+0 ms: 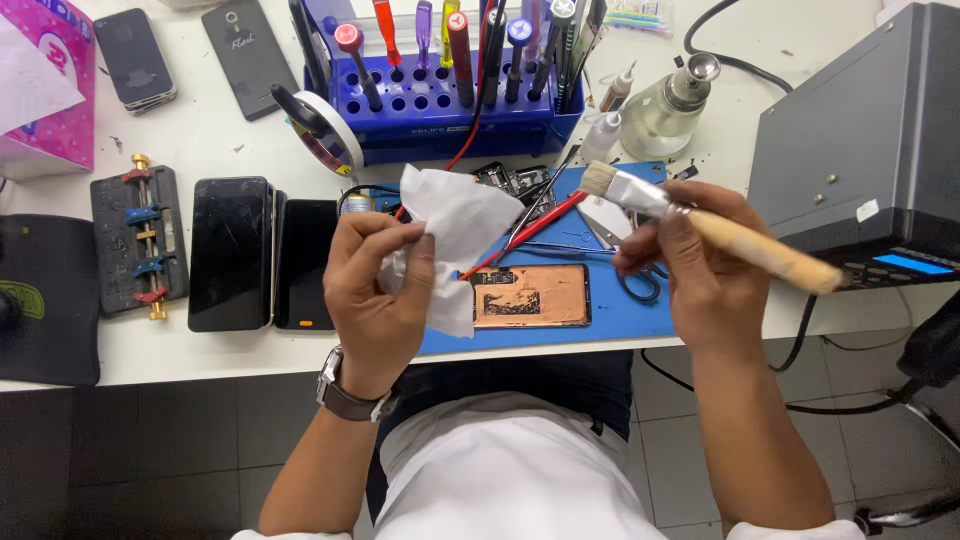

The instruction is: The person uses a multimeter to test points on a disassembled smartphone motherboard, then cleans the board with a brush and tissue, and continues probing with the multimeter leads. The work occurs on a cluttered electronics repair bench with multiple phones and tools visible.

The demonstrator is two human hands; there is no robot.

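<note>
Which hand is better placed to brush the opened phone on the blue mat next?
Right, probably. The right hand already holds the brush, bristles hanging just above the opened phone. The left hand is full with a crumpled tissue.

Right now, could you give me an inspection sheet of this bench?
Surface: white bench with a blue mat.
Job's things: opened phone with copper-coloured inside lies on the mat; tissue; brush.
Clutter: blue tool rack of screwdrivers, dark phones, metal clamp jig, glass bottle, pink box, tweezers.
Grippers: left hand holds the tissue; right hand holds the brush, bristles up-left.
Cables: black cable hangs off the bench edge; red wire by the rack.
Surroundings: dark machine at right, tiled floor below.
</note>
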